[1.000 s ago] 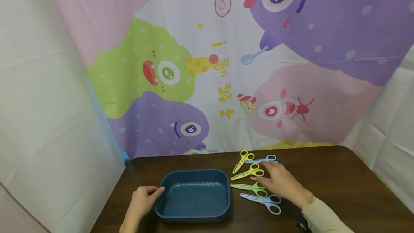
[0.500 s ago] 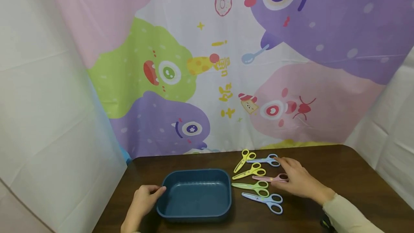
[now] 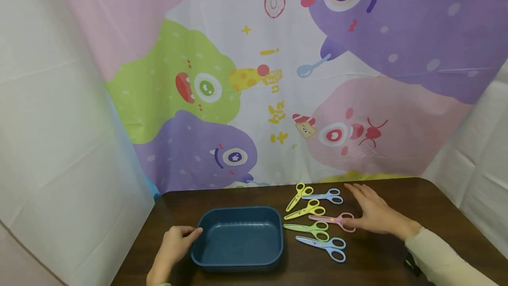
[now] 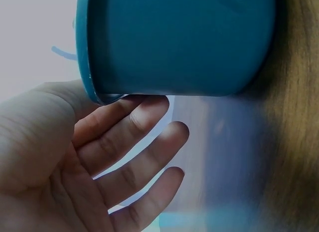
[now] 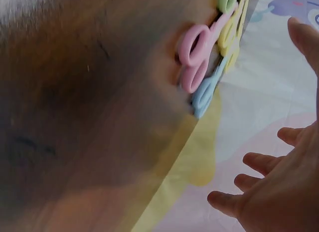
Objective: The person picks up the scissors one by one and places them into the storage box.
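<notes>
My left hand [image 3: 174, 246] pinches the left rim of a dark teal rectangular tub [image 3: 238, 265], thumb at the rim and fingers against the outer wall in the left wrist view. To the right of the tub lie several pairs of small scissors. Pink scissors [image 3: 332, 219] are nearest my right hand [image 3: 375, 211], which is spread with nothing in its grasp; its thumb overlaps their handle in the head view. Around them lie light blue scissors [image 3: 323, 196] at the back, yellow scissors [image 3: 305, 210], green scissors [image 3: 307, 228] and blue scissors [image 3: 323, 245] in front.
Another pair of yellow scissors [image 3: 298, 197] touches the back blue pair. Everything rests on a dark brown wooden table [image 3: 420, 202]. Behind it hangs a printed cartoon cloth [image 3: 285, 162], with white cloth [image 3: 75, 122] on both sides.
My right hand has drawn back to the right, off the scissors, and its fingers have spread. The pink scissors, earlier mostly covered, now show almost whole. The left hand stays on the tub.
</notes>
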### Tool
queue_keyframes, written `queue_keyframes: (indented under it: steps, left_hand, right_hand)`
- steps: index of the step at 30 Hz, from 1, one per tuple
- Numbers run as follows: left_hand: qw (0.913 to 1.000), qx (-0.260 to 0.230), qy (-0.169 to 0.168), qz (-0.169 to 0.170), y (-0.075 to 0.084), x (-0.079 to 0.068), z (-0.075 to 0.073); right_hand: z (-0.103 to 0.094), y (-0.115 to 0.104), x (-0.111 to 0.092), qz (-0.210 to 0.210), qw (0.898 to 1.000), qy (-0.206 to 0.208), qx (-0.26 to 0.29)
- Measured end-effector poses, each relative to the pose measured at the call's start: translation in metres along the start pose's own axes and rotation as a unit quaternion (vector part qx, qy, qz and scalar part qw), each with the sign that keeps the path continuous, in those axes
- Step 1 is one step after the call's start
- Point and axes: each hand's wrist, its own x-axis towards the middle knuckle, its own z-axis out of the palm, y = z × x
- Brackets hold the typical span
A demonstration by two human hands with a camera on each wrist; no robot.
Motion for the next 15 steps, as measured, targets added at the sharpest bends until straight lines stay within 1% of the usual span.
queue_keyframes:
  steps: [3, 7, 9, 15]
  left_hand:
    - [1.0000, 0.000, 0.000, 0.001, 0.000, 0.000, 0.000]
    - [1.0000, 0.001, -0.003, 0.001, 0.000, 0.001, 0.000]
    - [1.0000, 0.000, -0.004, 0.001, 0.000, 0.001, 0.000]
    - [1.0000, 0.002, -0.004, 0.001, 0.000, 0.001, 0.001]
  right_hand:
    - [-0.003, 0.004, 0.002, 0.007, 1.000, -0.008, -0.007]
    - [-0.007, 0.010, 0.005, 0.038, 0.999, -0.034, 0.002]
    - [-0.008, 0.014, 0.008, 0.045, 0.998, -0.040, 0.011]
    - [-0.009, 0.029, 0.018, 0.035, 0.997, -0.046, 0.042]
